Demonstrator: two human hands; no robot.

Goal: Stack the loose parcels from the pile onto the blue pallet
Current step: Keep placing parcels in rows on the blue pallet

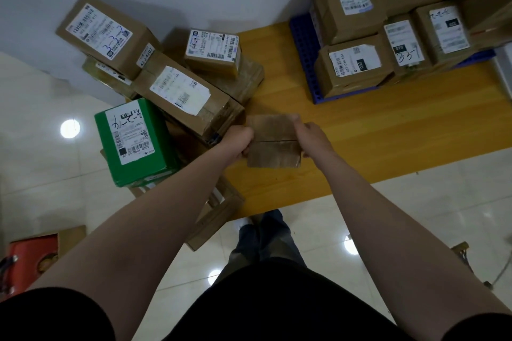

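We've got the small flat brown cardboard parcel (pixel 273 141) held between both hands: left hand (pixel 241 144) gripping its left edge, right hand (pixel 310 137) curled round its right edge, over the yellow wooden table (pixel 388 141). Lifted or resting, we can't tell. It looks near square from up here, tape seam running hand to hand. The pile of loose brown boxes (pixel 177 91) sits just left of the left hand. The blue plastic pallet (pixel 303 44), loaded with labelled boxes, lies ahead and to the right, well apart, so the right hand is nearer; we'd judge a forward-right swing comes next
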